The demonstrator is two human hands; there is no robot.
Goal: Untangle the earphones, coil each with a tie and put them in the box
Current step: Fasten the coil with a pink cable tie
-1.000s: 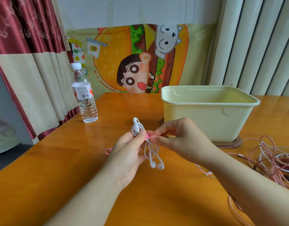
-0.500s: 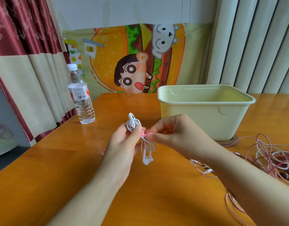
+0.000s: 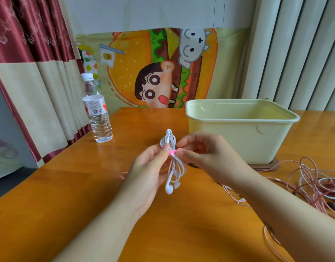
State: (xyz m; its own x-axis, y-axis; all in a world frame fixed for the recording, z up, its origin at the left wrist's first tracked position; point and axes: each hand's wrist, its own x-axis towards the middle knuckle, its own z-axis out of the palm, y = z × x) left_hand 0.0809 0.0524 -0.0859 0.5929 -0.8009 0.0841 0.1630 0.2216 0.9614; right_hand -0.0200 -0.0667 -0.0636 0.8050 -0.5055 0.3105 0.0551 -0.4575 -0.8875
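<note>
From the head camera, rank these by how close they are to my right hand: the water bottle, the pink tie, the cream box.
1. pink tie: pinched by the right hand, around the white earphones.
2. cream box: just behind the hand, slightly to its right.
3. water bottle: far off to the left.

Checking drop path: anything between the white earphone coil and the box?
Nothing visible. The left hand holds the white earphone coil, the right hand pinches its pink tie, just in front of the open-topped box. The bottle stands off left, the pink cable tangle off right.
</note>
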